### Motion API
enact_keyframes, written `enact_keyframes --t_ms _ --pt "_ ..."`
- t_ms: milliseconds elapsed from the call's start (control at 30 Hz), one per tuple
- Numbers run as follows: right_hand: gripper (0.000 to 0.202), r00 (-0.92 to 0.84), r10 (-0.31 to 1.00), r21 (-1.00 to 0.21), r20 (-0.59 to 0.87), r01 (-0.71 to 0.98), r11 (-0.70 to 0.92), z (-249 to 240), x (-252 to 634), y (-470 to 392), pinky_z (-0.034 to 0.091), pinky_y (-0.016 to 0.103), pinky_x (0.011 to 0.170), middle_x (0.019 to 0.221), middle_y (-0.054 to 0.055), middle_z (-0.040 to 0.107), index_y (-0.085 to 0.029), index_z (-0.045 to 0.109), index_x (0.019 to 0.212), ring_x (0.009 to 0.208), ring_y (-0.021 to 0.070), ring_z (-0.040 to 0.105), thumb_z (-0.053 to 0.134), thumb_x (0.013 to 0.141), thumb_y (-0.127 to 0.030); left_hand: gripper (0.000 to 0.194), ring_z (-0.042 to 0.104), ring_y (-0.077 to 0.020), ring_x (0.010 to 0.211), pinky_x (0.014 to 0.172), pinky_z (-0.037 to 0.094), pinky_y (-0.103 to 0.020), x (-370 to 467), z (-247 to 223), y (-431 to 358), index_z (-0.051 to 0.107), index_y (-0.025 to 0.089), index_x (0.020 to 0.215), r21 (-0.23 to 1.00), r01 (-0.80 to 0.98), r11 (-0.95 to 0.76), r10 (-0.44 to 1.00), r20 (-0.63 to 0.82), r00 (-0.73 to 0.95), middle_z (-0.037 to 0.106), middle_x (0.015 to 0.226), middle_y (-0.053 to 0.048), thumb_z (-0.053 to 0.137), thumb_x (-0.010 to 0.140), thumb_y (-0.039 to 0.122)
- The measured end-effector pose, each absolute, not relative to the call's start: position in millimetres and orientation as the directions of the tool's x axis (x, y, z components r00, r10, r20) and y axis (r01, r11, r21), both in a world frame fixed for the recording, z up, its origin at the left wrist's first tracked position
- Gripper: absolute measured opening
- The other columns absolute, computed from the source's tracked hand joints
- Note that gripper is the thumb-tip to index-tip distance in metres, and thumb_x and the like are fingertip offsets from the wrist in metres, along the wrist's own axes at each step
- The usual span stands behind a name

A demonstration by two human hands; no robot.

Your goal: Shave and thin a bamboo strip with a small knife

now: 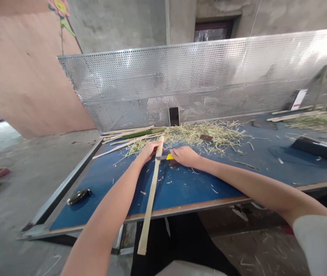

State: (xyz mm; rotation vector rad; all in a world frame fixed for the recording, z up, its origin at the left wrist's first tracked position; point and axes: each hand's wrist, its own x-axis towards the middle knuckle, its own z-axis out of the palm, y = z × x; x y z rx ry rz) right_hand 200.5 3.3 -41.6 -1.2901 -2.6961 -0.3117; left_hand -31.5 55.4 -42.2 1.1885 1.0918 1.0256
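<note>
A long pale strip, looking like bamboo, runs from the blue table top out over its front edge toward my lap. Near its far end my left hand is closed around the strip. My right hand grips the yellow handle of a knife, whose blade lies across the strip just nearer to me than my left hand. Under the knife handle a small dark brown piece rests on the table.
Pale shavings pile up behind my hands, beside a green stick and thin strips. A phone leans on the perforated metal screen. A dark oval object lies front left, a black case at right.
</note>
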Motion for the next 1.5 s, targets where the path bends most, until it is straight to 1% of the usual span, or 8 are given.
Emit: enact_keyframes --t_ms 200,400,567,733,900,1067,1333,1500 --pt "0.047 -0.774 0.617 0.141 0.146 0.633 0.761 -40 197 -6 0.029 0.035 0.068 0.092 0.012 0.084 -0.017 0.078 0.108 0.076 0.0230 0.071 0.036 0.122 -0.032 0.038 0.067 -0.0182 0.063 0.056 0.048 -0.027 -33 -44 55 0.088 0.016 0.114 0.997 -0.018 0.073 0.978 -0.069 0.199 0.081 0.079 -0.007 0.087 0.089 0.043" --pt "0.043 -0.676 0.728 0.176 0.116 0.735 0.655 -38 193 -5 0.036 0.034 0.069 0.099 0.014 0.085 -0.015 0.076 0.136 0.081 0.0258 0.076 0.037 0.120 -0.027 0.032 0.066 -0.0184 0.062 0.055 0.047 -0.028 -33 -44 54 0.087 0.012 0.107 0.995 -0.040 0.087 0.985 -0.080 0.154 0.080 0.077 -0.009 0.086 0.088 0.038" --pt "0.044 -0.733 0.676 0.208 0.080 0.675 0.708 -36 192 -8 0.040 0.033 0.072 0.099 0.015 0.085 -0.014 0.076 0.130 0.085 0.0262 0.078 0.035 0.121 -0.028 0.039 0.065 -0.0172 0.062 0.060 0.050 -0.029 -36 -44 54 0.086 0.012 0.116 0.996 -0.018 0.091 0.976 -0.085 0.201 0.082 0.082 -0.008 0.086 0.089 0.040" --pt "0.050 -0.667 0.740 0.235 0.089 0.736 0.635 -33 190 -11 0.042 0.033 0.072 0.102 0.016 0.085 -0.012 0.073 0.141 0.089 0.0278 0.080 0.029 0.120 -0.025 0.036 0.066 -0.0179 0.063 0.061 0.051 -0.029 -38 -44 56 0.086 0.013 0.117 0.996 -0.004 0.094 0.979 -0.091 0.184 0.081 0.081 -0.007 0.083 0.093 0.040" --pt "0.049 -0.726 0.686 0.265 0.054 0.672 0.691 -30 190 -12 0.044 0.034 0.073 0.103 0.017 0.085 -0.012 0.073 0.142 0.090 0.0284 0.080 0.031 0.121 -0.026 0.036 0.066 -0.0177 0.061 0.061 0.052 -0.030 -39 -45 56 0.086 0.011 0.118 0.994 -0.038 0.104 0.975 -0.094 0.202 0.082 0.081 -0.008 0.081 0.092 0.036" --pt "0.051 -0.615 0.783 0.266 0.098 0.774 0.575 -28 193 -5 0.046 0.034 0.076 0.106 0.018 0.086 -0.012 0.071 0.147 0.096 0.0297 0.082 0.028 0.121 -0.024 0.039 0.067 -0.0180 0.062 0.060 0.050 -0.029 -39 -47 59 0.086 0.011 0.118 0.994 -0.027 0.108 0.976 -0.101 0.192 0.082 0.079 -0.007 0.085 0.089 0.038" --pt "0.061 -0.746 0.663 0.230 0.062 0.657 0.718 -28 195 -2 0.046 0.033 0.077 0.103 0.015 0.087 -0.016 0.085 0.104 0.091 0.0263 0.081 0.029 0.123 -0.033 0.041 0.066 -0.0180 0.061 0.061 0.051 -0.030 -41 -47 58 0.087 0.012 0.112 0.997 -0.023 0.075 0.972 -0.068 0.224 0.082 0.079 -0.007 0.089 0.085 0.042" --pt "0.048 -0.672 0.738 0.309 0.056 0.715 0.627 -24 199 19 0.047 0.035 0.077 0.110 0.019 0.086 -0.010 0.068 0.155 0.094 0.0297 0.081 0.043 0.114 -0.015 0.037 0.070 -0.0204 0.066 0.062 0.053 -0.030 -40 -49 59 0.087 0.013 0.112 0.997 -0.030 0.073 0.979 -0.066 0.194 0.082 0.081 -0.008 0.086 0.087 0.040"
